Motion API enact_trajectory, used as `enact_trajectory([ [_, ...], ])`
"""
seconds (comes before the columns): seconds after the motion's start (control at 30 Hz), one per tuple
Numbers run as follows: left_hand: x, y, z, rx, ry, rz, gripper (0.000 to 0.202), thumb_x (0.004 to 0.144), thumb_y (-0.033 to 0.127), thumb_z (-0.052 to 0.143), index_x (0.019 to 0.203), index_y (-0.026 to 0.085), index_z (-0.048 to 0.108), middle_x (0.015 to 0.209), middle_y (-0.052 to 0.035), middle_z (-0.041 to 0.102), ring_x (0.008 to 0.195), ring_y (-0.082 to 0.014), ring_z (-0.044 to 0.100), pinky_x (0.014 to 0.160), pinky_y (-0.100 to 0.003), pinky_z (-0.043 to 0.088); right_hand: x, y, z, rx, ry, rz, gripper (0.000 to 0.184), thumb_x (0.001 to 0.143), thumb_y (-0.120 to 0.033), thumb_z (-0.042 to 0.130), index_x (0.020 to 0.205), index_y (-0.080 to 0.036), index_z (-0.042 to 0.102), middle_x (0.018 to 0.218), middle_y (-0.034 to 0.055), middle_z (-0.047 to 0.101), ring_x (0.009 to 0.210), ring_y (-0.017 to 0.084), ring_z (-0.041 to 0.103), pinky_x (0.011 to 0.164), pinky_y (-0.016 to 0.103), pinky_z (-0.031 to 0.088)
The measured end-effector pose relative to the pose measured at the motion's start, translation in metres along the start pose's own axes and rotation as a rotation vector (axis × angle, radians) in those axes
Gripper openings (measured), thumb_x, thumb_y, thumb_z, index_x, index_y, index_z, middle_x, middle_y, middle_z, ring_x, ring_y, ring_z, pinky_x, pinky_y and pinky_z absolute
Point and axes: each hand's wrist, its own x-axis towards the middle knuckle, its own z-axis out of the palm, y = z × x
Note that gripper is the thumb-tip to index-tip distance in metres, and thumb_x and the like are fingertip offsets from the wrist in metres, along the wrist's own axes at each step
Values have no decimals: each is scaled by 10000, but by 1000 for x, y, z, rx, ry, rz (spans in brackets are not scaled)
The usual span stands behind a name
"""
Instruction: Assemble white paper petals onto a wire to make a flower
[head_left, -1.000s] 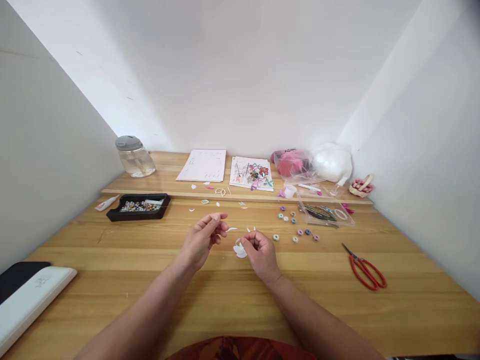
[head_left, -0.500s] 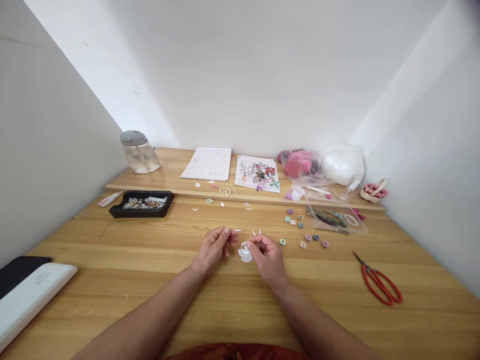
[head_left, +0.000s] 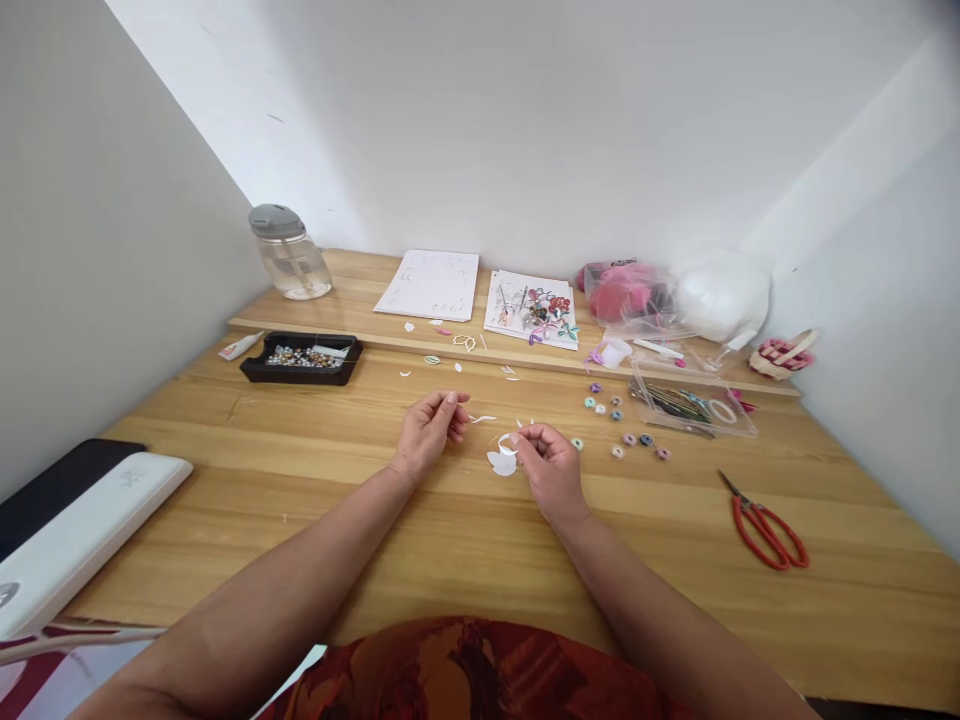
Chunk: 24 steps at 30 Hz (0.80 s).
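Observation:
My right hand (head_left: 553, 472) pinches a thin white ring (head_left: 507, 440) between thumb and forefinger. Just below the ring, white petal-shaped paper pieces (head_left: 502, 463) lie on the wooden table (head_left: 465, 560). To the left, my left hand (head_left: 433, 432) is closed in a pinch, thumb pressed to the forefinger; whatever may be between them is too fine to make out. A slim white paper sliver (head_left: 484, 419) lies beside its fingertips. Farther back are several small leaf-shaped cutouts, among them a green-edged one (head_left: 432, 360).
Small thread spools (head_left: 628, 439) and red-handled scissors (head_left: 769, 525) lie on the right. Behind the spools sits a clear plastic box (head_left: 694, 405). A black bead tray (head_left: 301, 358) and a lidded jar (head_left: 291, 255) stand at left, and a white device (head_left: 105, 530) nearer. Papers (head_left: 427, 285) rest on the raised ledge.
The view has tipped down, so the table sits higher and slightly to the right in the picture. The right hand still pinches the white ring; the hands are slightly farther apart.

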Motion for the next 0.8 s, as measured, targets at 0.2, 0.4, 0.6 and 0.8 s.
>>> enact_trajectory([
  [0.2, 2, -2, -2, 43, -14, 59, 411, 829, 514, 586, 943, 125, 657, 719, -37, 615, 566, -98, 547, 525, -228, 473, 3, 2, -1, 26, 79, 5, 261, 717, -403, 731, 766, -173, 618, 564, -35, 549, 452, 70, 392, 416, 203, 313],
  [0.4, 8, -8, -7, 1, 89, 61, 435, 773, 475, 654, 1057, 147, 613, 735, -18, 620, 584, -100, 547, 549, -226, 460, 9, -13, -13, -28, 184, -100, 278, 718, -421, 716, 753, -166, 612, 528, -43, 486, 450, 67, 350, 401, 204, 285],
  [0.6, -10, 12, 7, 93, 30, 109, 332, 814, 461, 637, 765, 133, 670, 661, -33, 607, 594, -108, 513, 590, -237, 415, 9, -22, -18, -31, 277, -144, 246, 723, -394, 706, 757, -169, 613, 561, -35, 525, 464, 75, 378, 419, 209, 307],
  [0.8, -97, 119, 29, 20, -597, 301, 287, 901, 404, 535, 868, 202, 737, 939, -106, 701, 937, -242, 624, 817, -365, 469, 0, -11, -8, -106, 116, -89, 222, 742, -387, 680, 764, -174, 621, 592, -8, 591, 538, 121, 494, 495, 241, 390],
])
